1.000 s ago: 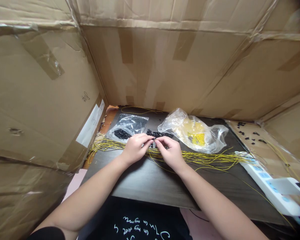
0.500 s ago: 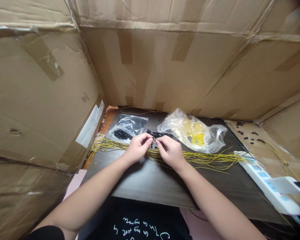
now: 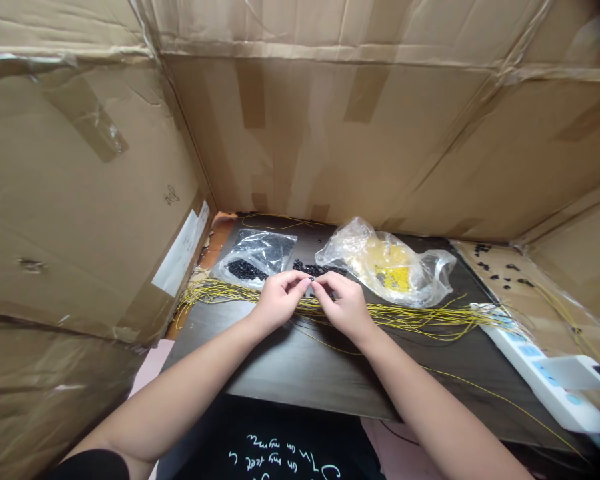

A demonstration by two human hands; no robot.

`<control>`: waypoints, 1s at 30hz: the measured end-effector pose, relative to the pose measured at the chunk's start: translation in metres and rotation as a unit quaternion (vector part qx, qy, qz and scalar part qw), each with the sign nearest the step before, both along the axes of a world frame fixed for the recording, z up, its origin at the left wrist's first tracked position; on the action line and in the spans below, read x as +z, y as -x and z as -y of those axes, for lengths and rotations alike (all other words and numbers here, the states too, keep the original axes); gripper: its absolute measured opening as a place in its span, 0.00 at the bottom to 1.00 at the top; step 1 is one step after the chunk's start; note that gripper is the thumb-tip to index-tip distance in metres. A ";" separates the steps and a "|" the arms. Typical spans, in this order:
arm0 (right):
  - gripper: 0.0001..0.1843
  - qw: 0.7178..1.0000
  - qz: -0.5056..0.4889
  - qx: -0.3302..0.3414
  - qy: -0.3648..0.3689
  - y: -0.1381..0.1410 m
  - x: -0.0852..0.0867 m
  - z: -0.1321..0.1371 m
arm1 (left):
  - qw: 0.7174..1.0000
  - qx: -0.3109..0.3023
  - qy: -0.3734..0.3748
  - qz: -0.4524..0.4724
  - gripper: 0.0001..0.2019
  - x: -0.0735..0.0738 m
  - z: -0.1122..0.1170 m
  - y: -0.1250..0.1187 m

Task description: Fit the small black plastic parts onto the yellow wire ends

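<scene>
Left hand (image 3: 280,300) and right hand (image 3: 345,307) are pinched together on a tiny black bead (image 3: 311,281) — just over the yellow wires (image 3: 405,317) running across the dark table (image 3: 300,373) — with a clear bag of black beads (image 3: 260,257) just past them.

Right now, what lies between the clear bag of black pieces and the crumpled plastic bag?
The head view shows a loose heap of small black pieces on the dark tabletop there.

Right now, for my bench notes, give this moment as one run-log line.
left hand, right hand: fingertips on small black piece | below: yellow wires | behind: loose black pieces
</scene>
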State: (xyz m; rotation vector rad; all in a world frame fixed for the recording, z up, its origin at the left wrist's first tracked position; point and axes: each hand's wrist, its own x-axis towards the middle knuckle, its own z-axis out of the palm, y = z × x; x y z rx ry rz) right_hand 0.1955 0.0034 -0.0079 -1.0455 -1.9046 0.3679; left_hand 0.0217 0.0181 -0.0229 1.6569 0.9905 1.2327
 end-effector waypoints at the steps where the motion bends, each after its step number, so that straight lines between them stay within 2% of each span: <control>1: 0.12 0.999 -0.030 0.011 0.038 0.000 0.000 0.000 | 1.000 0.002 -0.003 0.006 0.14 0.000 0.000 0.000; 3: 0.14 0.985 -0.104 0.038 0.136 0.001 0.000 -0.002 | 1.000 0.000 -0.002 0.020 0.14 0.001 0.000 0.000; 5: 0.17 0.951 -0.183 0.072 0.237 0.001 0.000 -0.004 | 0.999 -0.006 0.002 0.033 0.13 0.001 -0.001 0.000; 7: 0.19 0.913 -0.249 0.099 0.306 0.002 -0.002 -0.007 | 0.999 -0.008 0.008 0.039 0.13 0.000 -0.002 0.001; 11: 0.20 0.850 -0.330 0.111 0.395 0.002 -0.004 -0.010 | 0.999 -0.005 0.016 0.035 0.14 -0.001 -0.003 0.001; 14: 0.20 0.826 -0.357 0.102 0.424 0.002 -0.005 -0.010 | 1.000 0.003 0.001 0.019 0.14 -0.002 -0.003 0.001; 16: 0.19 0.838 -0.350 0.093 0.408 0.002 -0.005 -0.010 | 1.000 0.017 -0.023 -0.008 0.14 -0.001 -0.003 0.001; 19: 0.17 0.898 -0.289 0.067 0.324 0.002 -0.004 -0.008 | 0.998 0.029 -0.049 -0.036 0.12 -0.001 -0.002 0.001; 21: 0.15 0.940 -0.232 0.042 0.247 0.002 -0.003 -0.005 | 0.998 0.028 -0.050 -0.030 0.12 -0.001 -0.001 0.001; 23: 0.13 0.970 -0.179 0.018 0.167 0.004 -0.001 -0.002 | 0.999 0.025 -0.039 -0.012 0.12 -0.002 0.000 -0.001; 26: 0.11 0.991 -0.115 -0.004 0.062 0.005 0.001 0.000 | 0.999 0.020 -0.029 0.000 0.12 -0.003 0.000 -0.001; 30: 0.10 0.998 -0.066 -0.004 0.009 0.003 0.002 0.000 | 0.996 0.038 -0.077 -0.040 0.10 0.000 -0.001 0.002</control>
